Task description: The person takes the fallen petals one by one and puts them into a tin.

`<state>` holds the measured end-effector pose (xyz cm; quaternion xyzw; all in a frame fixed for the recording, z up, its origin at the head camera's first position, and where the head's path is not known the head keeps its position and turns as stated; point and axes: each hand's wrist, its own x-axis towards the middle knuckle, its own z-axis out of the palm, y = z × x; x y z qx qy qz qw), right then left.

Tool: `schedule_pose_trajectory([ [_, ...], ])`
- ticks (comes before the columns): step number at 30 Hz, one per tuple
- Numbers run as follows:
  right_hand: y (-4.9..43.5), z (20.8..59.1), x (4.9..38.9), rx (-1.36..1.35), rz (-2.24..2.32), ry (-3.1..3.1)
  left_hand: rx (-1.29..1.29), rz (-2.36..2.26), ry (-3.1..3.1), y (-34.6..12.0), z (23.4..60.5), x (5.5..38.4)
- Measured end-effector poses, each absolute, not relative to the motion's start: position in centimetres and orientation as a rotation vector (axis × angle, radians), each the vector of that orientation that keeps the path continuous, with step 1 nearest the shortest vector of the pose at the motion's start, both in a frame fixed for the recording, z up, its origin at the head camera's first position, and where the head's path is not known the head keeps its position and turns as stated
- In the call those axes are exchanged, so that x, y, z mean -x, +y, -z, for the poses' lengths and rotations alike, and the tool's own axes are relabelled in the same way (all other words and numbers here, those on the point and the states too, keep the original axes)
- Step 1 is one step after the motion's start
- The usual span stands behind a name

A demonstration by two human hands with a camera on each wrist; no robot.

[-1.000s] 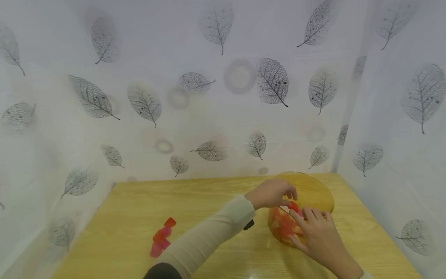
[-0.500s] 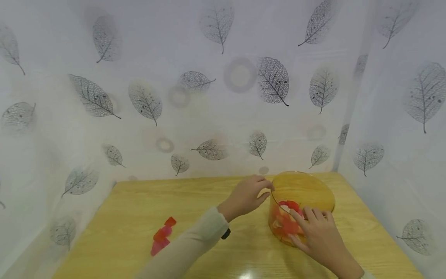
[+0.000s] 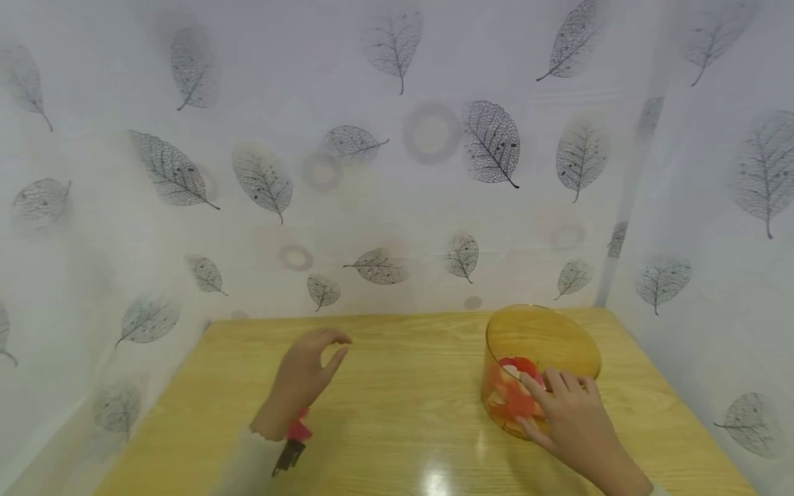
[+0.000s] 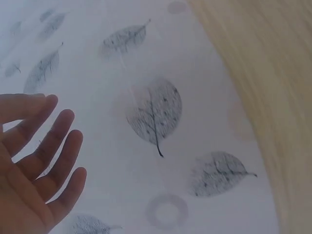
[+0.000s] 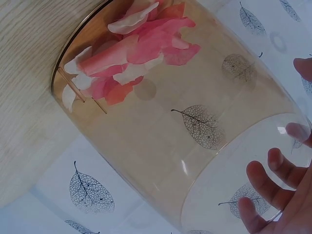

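Note:
In the head view my left hand (image 3: 304, 375) hangs over the left part of the table, thumb and fingers loosely bent and apart. The left wrist view shows its palm and fingers (image 4: 51, 146) holding nothing. Some pinkish-red petals (image 3: 299, 428) peek out from behind that wrist; the rest of their pile is hidden. On the right, my right hand (image 3: 573, 420) grips the near side of a clear amber container (image 3: 540, 324), thumb against the wall and other fingers at the rim. Pink, red and white petals (image 5: 136, 51) lie at the container's bottom.
The wooden table (image 3: 397, 386) reaches back to a pale curtain (image 3: 397, 207) printed with grey leaves and rings, which also hangs along both sides. My left wrist wears a dark strap (image 3: 288, 456).
My left hand has withdrawn from above the container's opening and travelled left across the table to the petal pile. My right hand has stayed at the container.

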<state>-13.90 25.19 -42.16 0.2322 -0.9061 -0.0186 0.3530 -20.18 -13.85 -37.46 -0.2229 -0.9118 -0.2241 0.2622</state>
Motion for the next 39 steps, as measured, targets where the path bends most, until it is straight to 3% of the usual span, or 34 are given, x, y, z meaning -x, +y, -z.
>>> schedule_pose_trajectory([
  [6, 25.3, 42.2, 13.7, -0.595, 0.042, -2.357, 0.361, 0.544, -2.651, -18.8, 40.1, 18.8],
  [15, 25.4, 42.2, 13.6, -0.582, 0.042, -2.363, 0.295, 0.457, -2.962, -22.7, 44.5, 17.8],
  [23, 25.4, 42.2, 13.6, -0.586, 0.05, -2.357, 0.328, 0.414, -3.073, -23.7, 46.9, 18.1],
  [39, 25.2, 42.2, 13.8, -0.621, 0.043, -2.343, 0.274, 0.423, -3.112, -23.7, 47.4, 18.7],
])
